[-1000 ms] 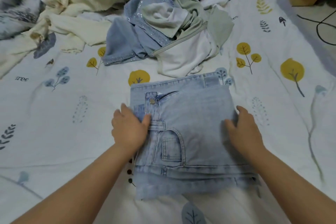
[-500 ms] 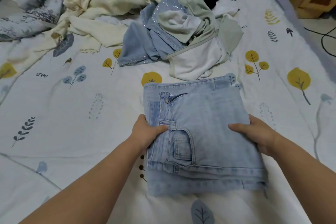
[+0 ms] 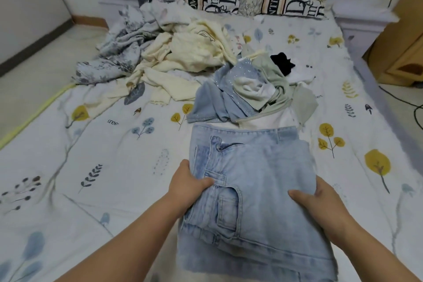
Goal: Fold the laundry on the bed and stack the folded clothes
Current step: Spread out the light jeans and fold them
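One garment is done, I'd say: my left hand (image 3: 186, 186) and right hand (image 3: 320, 199) pinch the folded jeans (image 3: 251, 190) by their side edges, while the unfolded laundry pile (image 3: 229, 80) waits on the bed (image 3: 91, 167).

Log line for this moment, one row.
left hand: grips folded jeans | right hand: grips jeans | unfolded pile: behind, on bed

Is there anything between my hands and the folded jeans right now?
No. The left hand and right hand each grip a side edge of the folded jeans, with nothing visible between.
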Available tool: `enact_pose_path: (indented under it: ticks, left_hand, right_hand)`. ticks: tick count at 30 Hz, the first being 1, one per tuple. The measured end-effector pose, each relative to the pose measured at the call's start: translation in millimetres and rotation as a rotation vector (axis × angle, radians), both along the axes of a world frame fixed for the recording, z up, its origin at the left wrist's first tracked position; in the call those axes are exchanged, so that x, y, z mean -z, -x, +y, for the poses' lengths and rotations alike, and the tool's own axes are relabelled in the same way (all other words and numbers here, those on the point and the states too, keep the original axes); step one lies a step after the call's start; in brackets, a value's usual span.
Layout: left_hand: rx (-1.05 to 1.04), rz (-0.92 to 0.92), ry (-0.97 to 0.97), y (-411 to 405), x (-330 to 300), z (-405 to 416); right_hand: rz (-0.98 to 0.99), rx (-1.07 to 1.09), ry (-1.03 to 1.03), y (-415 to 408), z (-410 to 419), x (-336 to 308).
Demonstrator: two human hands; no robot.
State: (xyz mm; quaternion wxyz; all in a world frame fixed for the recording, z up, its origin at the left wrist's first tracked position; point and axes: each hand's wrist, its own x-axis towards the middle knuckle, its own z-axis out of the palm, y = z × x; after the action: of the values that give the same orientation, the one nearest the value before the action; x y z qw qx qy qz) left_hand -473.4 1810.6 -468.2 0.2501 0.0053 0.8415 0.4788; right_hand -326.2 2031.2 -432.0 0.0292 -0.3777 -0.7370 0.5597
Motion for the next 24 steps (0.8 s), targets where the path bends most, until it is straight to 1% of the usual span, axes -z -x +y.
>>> enact_pose_path:
  ticks: [4,10,13,19,24]
  left_hand:
    - [-0.089,0.011,-0.013,7,-30,-30]
    - [-0.264,0.013,-0.065,15,-70,-95]
    - [-0.359,0.001,-0.079,23,-86,-135]
    - [-0.523,0.02,-0.075,53,-106,-228]
    - [-0.651,0.007,-0.075,90,-103,-308]
  right_hand:
    - [0.018,-0.062,-0.001,23,-20,-28]
    - [0.083,-0.222,0.01,70,-65,-64]
    - [0.069,-0.31,-0.003,101,-96,-80]
    - [0.029,-0.493,-0.03,175,-181,-100]
    - [-0.001,-0.596,-0.07,247,-265,-100]
